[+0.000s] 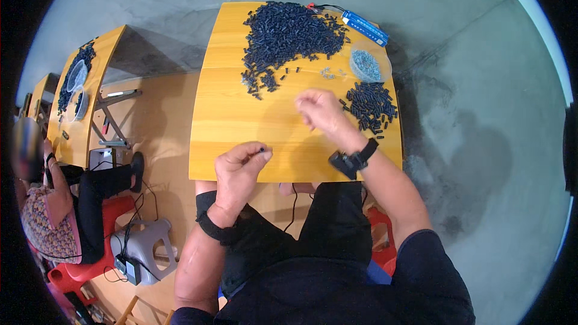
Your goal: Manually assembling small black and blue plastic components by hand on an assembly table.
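My left hand [235,173] is near the front edge of the yellow wooden table [223,117]. Its thumb and fingers pinch a small black cylindrical piece [262,150]. Farther forward and to the right, my right hand [324,114] hovers with its fingers curled together, and anything between them is too small to make out. A large heap of black cylindrical pieces [292,30] covers the far middle of the table. Beside my right hand lies a smaller pile of black pieces [370,106]. Small silvery parts [327,73] lie loose between the heap and a clear plastic tub [385,63] of similar parts.
A blue and white box [365,27] lies at the far right corner, with a red and black cable [325,6] beside it. At left, a person [51,222] sits by another table [108,54] holding black pieces and clear tubs. A grey stool [141,250] stands near my left.
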Available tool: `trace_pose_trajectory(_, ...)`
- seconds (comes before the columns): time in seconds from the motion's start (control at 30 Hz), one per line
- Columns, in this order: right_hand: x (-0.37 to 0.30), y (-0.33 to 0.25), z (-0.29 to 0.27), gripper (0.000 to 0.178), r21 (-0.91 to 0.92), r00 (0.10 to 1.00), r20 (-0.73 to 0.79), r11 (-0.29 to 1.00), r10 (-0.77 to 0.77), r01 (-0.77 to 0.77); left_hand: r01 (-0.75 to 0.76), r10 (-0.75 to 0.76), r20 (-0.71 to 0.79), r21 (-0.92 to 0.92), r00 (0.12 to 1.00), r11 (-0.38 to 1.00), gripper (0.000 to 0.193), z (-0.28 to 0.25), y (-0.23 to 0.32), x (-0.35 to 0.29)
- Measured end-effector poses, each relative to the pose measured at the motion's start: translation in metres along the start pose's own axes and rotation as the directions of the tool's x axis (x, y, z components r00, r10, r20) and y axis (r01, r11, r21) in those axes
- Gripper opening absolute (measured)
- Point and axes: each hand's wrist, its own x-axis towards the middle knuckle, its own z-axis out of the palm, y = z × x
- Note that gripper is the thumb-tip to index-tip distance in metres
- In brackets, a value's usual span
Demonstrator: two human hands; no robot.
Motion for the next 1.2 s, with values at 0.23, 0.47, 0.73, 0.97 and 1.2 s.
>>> trace_pose_trajectory(0.23, 0.066, 0.055, -0.093, 0.008, -0.702, 0.887, -0.208, 0.694, -0.412, 0.158, 0.148, -0.147, 0.063, -0.002, 0.987, 0.989, 0.012, 0.001, -0.034, -0.005)
trace_pose_trajectory(0.47, 0.079, 0.064, -0.096, 0.009, -0.756, 0.863, -0.235, 0.642, -0.447, 0.126, 0.181, -0.193, 0.086, 0.13, 0.977, 0.975, 0.013, 0.0, -0.047, 0.008)
trace_pose_trajectory(0.73, 0.084, 0.046, -0.08, 0.014, -0.838, 0.922, -0.181, 0.544, -0.341, 0.037, 0.204, -0.216, 0.082, 0.129, 0.973, 0.97, 0.013, -0.002, -0.064, 0.014)
trace_pose_trajectory(0.97, 0.08, 0.045, -0.079, 0.014, -0.76, 0.916, -0.108, 0.626, -0.387, 0.175, 0.192, -0.203, 0.107, 0.105, 0.973, 0.976, 0.014, -0.003, -0.065, 0.015)
trace_pose_trajectory(1.2, 0.065, 0.025, -0.058, 0.012, -0.759, 0.939, 0.089, 0.588, -0.333, 0.28, 0.197, -0.209, 0.082, 0.134, 0.974, 0.971, 0.014, -0.002, -0.06, 0.013)
